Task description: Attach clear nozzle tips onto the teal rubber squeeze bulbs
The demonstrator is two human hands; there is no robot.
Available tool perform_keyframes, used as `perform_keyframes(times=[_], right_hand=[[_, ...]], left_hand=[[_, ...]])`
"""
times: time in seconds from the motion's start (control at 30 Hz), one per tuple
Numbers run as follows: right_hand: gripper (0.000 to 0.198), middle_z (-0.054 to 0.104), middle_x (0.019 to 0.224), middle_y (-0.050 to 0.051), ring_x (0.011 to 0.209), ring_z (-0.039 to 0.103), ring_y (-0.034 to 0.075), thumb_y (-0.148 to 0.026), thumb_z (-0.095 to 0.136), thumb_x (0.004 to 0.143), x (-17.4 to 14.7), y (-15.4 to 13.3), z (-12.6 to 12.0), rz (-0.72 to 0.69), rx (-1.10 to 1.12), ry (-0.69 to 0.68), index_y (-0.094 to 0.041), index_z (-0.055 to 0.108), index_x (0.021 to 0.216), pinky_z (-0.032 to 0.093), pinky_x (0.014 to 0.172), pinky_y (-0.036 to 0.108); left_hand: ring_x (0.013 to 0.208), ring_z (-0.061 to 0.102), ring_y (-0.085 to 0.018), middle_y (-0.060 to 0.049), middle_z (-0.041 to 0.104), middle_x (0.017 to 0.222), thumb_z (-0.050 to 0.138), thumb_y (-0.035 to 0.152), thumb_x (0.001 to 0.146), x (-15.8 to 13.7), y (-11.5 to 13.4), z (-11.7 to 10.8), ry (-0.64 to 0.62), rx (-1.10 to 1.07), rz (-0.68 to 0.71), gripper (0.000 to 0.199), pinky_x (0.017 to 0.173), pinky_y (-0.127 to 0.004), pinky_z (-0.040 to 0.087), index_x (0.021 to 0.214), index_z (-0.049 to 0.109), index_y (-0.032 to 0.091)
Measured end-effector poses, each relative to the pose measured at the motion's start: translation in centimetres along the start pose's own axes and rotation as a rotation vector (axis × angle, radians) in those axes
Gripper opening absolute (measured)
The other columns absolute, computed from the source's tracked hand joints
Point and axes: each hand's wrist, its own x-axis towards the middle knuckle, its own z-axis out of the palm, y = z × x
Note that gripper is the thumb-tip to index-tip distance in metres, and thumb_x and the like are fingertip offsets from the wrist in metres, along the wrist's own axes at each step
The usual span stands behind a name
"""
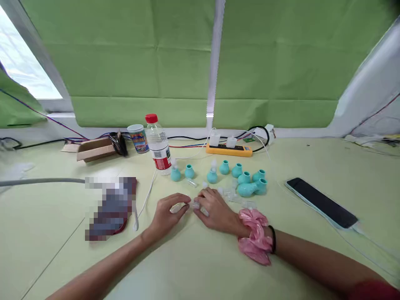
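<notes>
Hands, L (168, 211) & R (216, 211), pinched on small clear pc (195, 204); teal bulbs (246, 190) nr, btl (160, 151) & pwr strip (229, 151) behind.

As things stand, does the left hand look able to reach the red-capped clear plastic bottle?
Probably yes: nothing seems to stand between the left hand and the bottle. That hand seems to pinch a small clear plastic piece, which it may need to release.

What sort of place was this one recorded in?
Probably an indoor workbench by a window, perhaps in a small workshop: turquoise bulbs and clear plastic pieces lie on the pale table, an orange power strip sits behind them, and green coverings hang at the back.
</notes>
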Motion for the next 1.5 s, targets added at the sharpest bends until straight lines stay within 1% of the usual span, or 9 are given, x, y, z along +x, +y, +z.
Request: perform_keyframes(times=[0.23, 0.33, 0.5, 0.7, 0.9, 1.03, 1.23, 1.37, 1.5], right_hand=[[0.018, 0.051, 0.084, 0.007, 0.084, 0.043, 0.02, -0.027, 0.045, 0.08, -0.02, 0.21, -0.09, -0.106, 0.024, 0.005, -0.015, 0.053, 0.091, 0.033, 0.075, 0.034], [0.017, 0.051, 0.082, 0.007, 0.084, 0.043, 0.019, -0.026, 0.044, 0.08, -0.07, 0.28, 0.04, -0.126, 0.031, 0.01, -0.015, 0.053, 0.089, 0.034, 0.074, 0.034], [0.018, 0.052, 0.082, 0.007, 0.083, 0.044, 0.019, -0.027, 0.044, 0.08, -0.12, 0.33, 0.06, -0.144, 0.038, 0.015, -0.014, 0.054, 0.091, 0.033, 0.074, 0.034], [0.019, 0.052, 0.082, 0.007, 0.083, 0.044, 0.019, -0.026, 0.043, 0.081, -0.15, 0.27, -0.07, -0.142, 0.028, 0.009, -0.014, 0.053, 0.092, 0.033, 0.074, 0.034], [0.02, 0.051, 0.082, 0.007, 0.083, 0.044, 0.02, -0.026, 0.043, 0.081, -0.1, 0.27, -0.03, -0.147, 0.023, 0.006, -0.014, 0.053, 0.093, 0.034, 0.073, 0.034], [0.02, 0.052, 0.082, 0.007, 0.082, 0.044, 0.019, -0.027, 0.044, 0.08, -0.04, 0.31, -0.01, -0.151, 0.028, 0.01, -0.014, 0.053, 0.094, 0.034, 0.073, 0.033], [0.021, 0.052, 0.082, 0.007, 0.082, 0.044, 0.019, -0.029, 0.045, 0.08, -0.06, 0.36, 0.17, -0.148, 0.03, 0.017, -0.014, 0.054, 0.092, 0.034, 0.073, 0.033], [0.021, 0.052, 0.081, 0.007, 0.082, 0.044, 0.019, -0.03, 0.044, 0.081, -0.03, 0.31, 0.21, -0.153, 0.029, 0.016, -0.014, 0.054, 0.091, 0.033, 0.073, 0.033], [0.021, 0.052, 0.081, 0.007, 0.082, 0.044, 0.019, -0.03, 0.043, 0.082, -0.05, 0.28, 0.11, -0.158, 0.025, 0.016, -0.014, 0.053, 0.091, 0.033, 0.073, 0.033]], left_hand=[[0.08, 0.058, -0.014, -0.006, 0.062, 0.084, 0.05, 0.005, 0.073, 0.0, 0.27, -0.12, 0.023, 0.038, 0.174, 0.021, 0.068, -0.024, 0.049, 0.088, 0.058, 0.017], [0.081, 0.058, -0.014, -0.006, 0.062, 0.083, 0.05, 0.004, 0.072, 0.0, 0.17, -0.11, 0.028, 0.045, 0.201, 0.022, 0.069, -0.025, 0.049, 0.089, 0.057, 0.017], [0.077, 0.059, -0.013, -0.004, 0.063, 0.081, 0.051, 0.006, 0.073, 0.0, 0.13, -0.14, 0.006, 0.053, 0.161, 0.021, 0.068, -0.023, 0.049, 0.089, 0.057, 0.018], [0.075, 0.06, -0.012, -0.002, 0.064, 0.08, 0.051, 0.012, 0.073, -0.23, 0.36, -0.32, 0.014, 0.086, 0.0, 0.016, 0.068, -0.022, 0.049, 0.087, 0.056, 0.018], [0.074, 0.06, -0.013, -0.002, 0.062, 0.078, 0.052, 0.016, 0.073, -0.31, 0.45, -0.11, -0.002, -0.007, -0.086, 0.008, 0.069, -0.025, 0.051, 0.082, 0.051, 0.017], [0.076, 0.058, -0.012, -0.001, 0.059, 0.079, 0.052, 0.016, 0.073, -0.36, 0.67, 0.09, 0.018, -0.092, -0.149, 0.013, 0.073, -0.029, 0.051, 0.082, 0.043, 0.018], [0.079, 0.057, -0.011, -0.002, 0.058, 0.083, 0.051, 0.015, 0.074, -0.44, 0.65, 0.14, -0.019, -0.113, -0.125, 0.015, 0.076, -0.029, 0.05, 0.085, 0.041, 0.019], [0.078, 0.057, -0.012, -0.002, 0.06, 0.084, 0.05, 0.016, 0.074, -0.56, 0.41, 0.03, -0.037, 0.027, -0.084, 0.014, 0.07, -0.026, 0.049, 0.084, 0.041, 0.019], [0.074, 0.059, -0.012, -0.002, 0.062, 0.084, 0.049, 0.018, 0.075, -0.71, 0.06, 0.04, -0.042, 0.186, -0.002, 0.013, 0.063, -0.023, 0.048, 0.086, 0.041, 0.02]])
